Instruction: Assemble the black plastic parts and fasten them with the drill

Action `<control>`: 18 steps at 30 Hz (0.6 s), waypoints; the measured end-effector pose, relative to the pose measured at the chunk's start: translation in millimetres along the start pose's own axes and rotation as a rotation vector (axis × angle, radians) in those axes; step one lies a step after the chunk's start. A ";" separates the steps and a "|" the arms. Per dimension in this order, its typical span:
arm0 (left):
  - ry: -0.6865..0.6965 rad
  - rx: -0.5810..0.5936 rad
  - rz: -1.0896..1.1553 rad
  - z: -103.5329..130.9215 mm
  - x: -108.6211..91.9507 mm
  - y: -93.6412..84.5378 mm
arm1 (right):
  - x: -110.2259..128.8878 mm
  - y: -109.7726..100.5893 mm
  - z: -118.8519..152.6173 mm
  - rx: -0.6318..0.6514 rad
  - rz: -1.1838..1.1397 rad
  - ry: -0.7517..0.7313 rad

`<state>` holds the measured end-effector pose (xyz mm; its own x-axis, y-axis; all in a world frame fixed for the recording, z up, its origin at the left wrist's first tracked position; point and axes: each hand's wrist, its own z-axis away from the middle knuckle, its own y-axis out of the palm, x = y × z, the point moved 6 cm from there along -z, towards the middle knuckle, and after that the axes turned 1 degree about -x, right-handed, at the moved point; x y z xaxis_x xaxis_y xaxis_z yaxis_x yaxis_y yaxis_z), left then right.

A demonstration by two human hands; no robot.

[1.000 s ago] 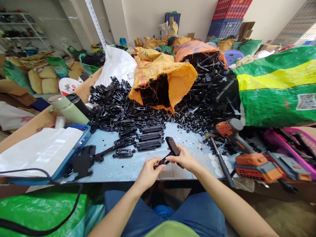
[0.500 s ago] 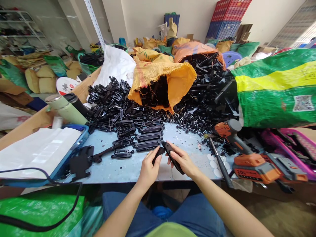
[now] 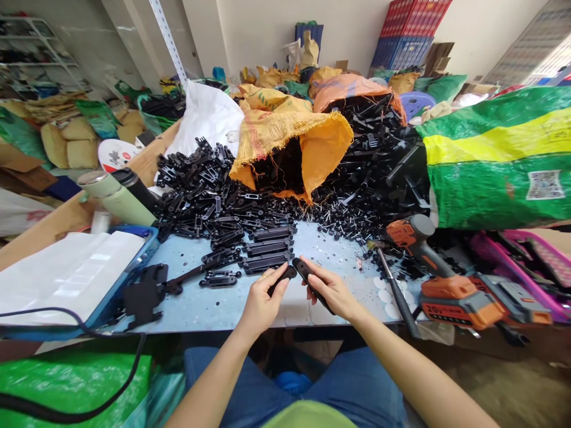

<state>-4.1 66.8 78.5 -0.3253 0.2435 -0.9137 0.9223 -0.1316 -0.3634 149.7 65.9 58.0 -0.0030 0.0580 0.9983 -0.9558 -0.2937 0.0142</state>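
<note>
Above the table's front edge, my left hand (image 3: 264,299) pinches a short black plastic arm piece (image 3: 289,273) with a rounded end. A longer black plastic arm (image 3: 313,285) slants through the closed fingers of my right hand (image 3: 332,291). The rounded ends of the two pieces point at each other, close together; whether they touch I cannot tell. Just beyond my left hand, several assembled black arms (image 3: 266,246) lie in a row on the light blue table (image 3: 196,312). Smaller black link pieces (image 3: 218,279) lie to their left.
Black parts (image 3: 205,184) heap up behind, with loose screws (image 3: 334,217) and an orange sack (image 3: 289,128). On the right are a hammer (image 3: 397,291), a cordless drill (image 3: 446,279) and a green sack (image 3: 499,160). A blue basket (image 3: 154,241) with white sheets and a flask (image 3: 118,199) stand left.
My left hand has shifted slightly left with its piece, and its grip sits a little farther back from the rounded end. My right hand has hardly moved.
</note>
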 end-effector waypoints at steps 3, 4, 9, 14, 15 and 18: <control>0.030 0.024 0.006 0.2 -2.4 0.6 | -2.3 1.4 -1.0 -0.012 -0.044 0.007; 0.038 0.029 0.004 0.7 -3.3 0.7 | -2.8 1.7 -1.4 0.001 -0.046 0.006; 0.053 -0.010 -0.081 6.9 -6.8 1.9 | 1.8 -3.2 -0.8 0.111 0.184 -0.068; 0.071 -0.229 -0.083 12.9 -12.6 13.1 | 6.5 3.7 3.5 0.003 0.298 -0.147; 0.063 -0.303 -0.071 14.1 -13.1 14.4 | 6.7 8.2 4.8 -0.034 0.278 -0.162; 0.064 -0.454 -0.046 17.5 -14.2 16.2 | 7.5 21.9 9.5 -0.120 0.251 -0.219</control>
<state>11.8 44.4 82.4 -0.3677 0.2999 -0.8803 0.9098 0.3119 -0.2737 131.6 50.8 66.3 -0.1915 -0.2115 0.9585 -0.9611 -0.1578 -0.2268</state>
